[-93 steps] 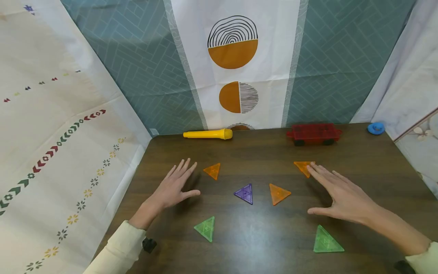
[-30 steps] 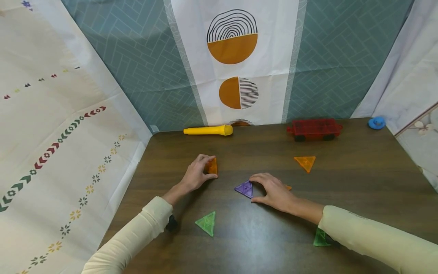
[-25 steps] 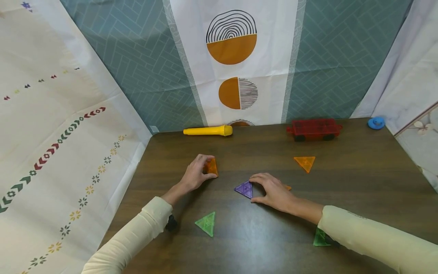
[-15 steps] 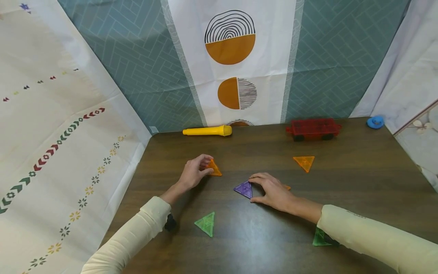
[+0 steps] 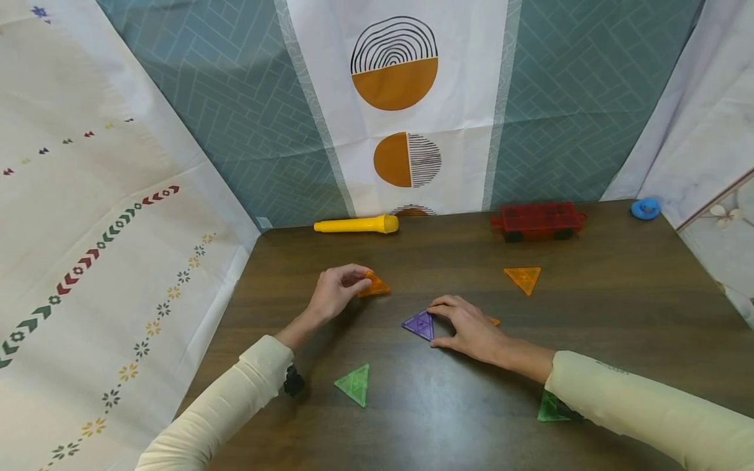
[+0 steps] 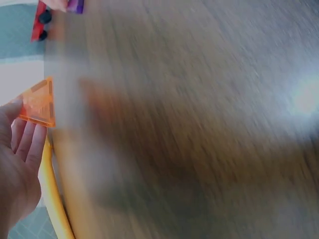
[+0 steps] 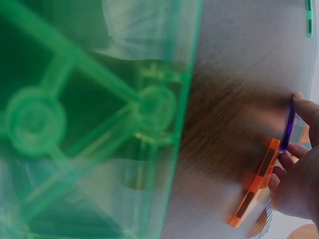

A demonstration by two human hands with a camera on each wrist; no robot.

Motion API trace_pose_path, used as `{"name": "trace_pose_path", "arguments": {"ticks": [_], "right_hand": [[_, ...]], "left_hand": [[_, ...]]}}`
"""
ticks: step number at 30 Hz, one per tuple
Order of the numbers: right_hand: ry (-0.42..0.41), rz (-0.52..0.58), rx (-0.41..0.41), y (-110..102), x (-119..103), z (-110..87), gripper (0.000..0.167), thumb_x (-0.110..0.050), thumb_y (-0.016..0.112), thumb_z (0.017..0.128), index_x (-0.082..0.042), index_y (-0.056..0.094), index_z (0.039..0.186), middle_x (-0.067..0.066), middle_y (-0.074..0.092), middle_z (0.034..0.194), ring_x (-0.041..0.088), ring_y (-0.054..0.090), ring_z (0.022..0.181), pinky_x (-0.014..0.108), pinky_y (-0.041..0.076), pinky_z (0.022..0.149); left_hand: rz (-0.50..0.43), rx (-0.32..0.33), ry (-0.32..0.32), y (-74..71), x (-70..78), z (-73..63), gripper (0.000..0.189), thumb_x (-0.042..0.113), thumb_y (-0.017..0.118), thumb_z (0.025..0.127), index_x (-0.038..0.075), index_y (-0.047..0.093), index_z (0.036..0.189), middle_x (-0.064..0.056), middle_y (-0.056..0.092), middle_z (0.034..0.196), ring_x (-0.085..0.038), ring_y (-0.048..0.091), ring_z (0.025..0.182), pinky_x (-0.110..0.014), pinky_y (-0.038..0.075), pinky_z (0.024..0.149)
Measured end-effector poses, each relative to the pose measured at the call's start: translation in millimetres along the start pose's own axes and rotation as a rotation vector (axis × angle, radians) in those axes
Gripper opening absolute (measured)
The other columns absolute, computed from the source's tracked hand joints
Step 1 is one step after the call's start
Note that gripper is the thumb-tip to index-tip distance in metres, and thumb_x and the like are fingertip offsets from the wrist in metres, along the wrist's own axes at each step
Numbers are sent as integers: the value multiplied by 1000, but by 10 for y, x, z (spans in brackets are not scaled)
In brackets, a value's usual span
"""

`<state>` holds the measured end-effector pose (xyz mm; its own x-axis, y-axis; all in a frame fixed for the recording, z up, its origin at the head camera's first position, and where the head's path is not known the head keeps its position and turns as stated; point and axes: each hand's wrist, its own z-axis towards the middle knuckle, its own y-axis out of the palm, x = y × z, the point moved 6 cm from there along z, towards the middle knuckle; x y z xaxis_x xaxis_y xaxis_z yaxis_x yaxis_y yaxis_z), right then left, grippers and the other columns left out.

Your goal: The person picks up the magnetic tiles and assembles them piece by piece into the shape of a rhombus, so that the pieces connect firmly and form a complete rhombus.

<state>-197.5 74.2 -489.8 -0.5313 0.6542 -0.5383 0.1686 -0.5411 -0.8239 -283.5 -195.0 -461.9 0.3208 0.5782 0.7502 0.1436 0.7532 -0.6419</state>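
Observation:
My left hand (image 5: 332,294) pinches an orange translucent triangle tile (image 5: 375,286) between thumb and fingers. In the left wrist view this orange tile (image 6: 39,104) is raised off the wood, with a blurred orange reflection below. My right hand (image 5: 471,330) has thumb and fingertips at two corners of a purple triangle tile (image 5: 419,325), which lies flat on the table. The right wrist view shows the purple tile (image 7: 288,127) edge-on between thumb and fingers. Another orange tile (image 5: 495,321) is mostly hidden under the right hand.
A green triangle tile (image 5: 355,386) lies front left; another green tile (image 5: 550,409) is partly covered by the right sleeve. A third orange tile (image 5: 523,280) lies back right. Along the back edge are a yellow toy microphone (image 5: 356,225), a red wheeled car base (image 5: 538,221) and a blue toy (image 5: 645,209).
Both hands have moved inward from open poses. The left took hold of the orange tile, turned it and shifted slightly. The right came to the purple tile and has stayed there.

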Motion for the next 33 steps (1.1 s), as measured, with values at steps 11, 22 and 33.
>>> {"name": "trace_pose_path", "arguments": {"ticks": [11, 22, 33], "right_hand": [[-15, -15, 2, -4, -6, 1, 62, -33, 94, 83, -3, 73, 133, 9, 65, 134, 30, 61, 126, 54, 53, 105], [0, -20, -8, -11, 0, 5, 62, -33, 94, 83, -2, 73, 133, 10, 65, 134, 30, 61, 126, 54, 52, 107], [-12, -24, -1, -12, 6, 5, 62, -33, 95, 83, -2, 73, 132, 10, 65, 133, 31, 61, 126, 54, 52, 106]], "left_hand": [[-73, 12, 40, 182, 251, -10, 19, 13, 81, 97, 9, 79, 115, -2, 80, 106, -16, 76, 89, -31, 63, 81], [-86, -6, 74, 424, 378, -42, 19, 11, 82, 95, 9, 78, 114, -2, 80, 105, -13, 76, 88, -29, 63, 80], [-95, -32, 61, 626, 417, -90, 18, 11, 82, 95, 10, 78, 112, -1, 81, 102, -9, 76, 84, -26, 63, 74]]}}
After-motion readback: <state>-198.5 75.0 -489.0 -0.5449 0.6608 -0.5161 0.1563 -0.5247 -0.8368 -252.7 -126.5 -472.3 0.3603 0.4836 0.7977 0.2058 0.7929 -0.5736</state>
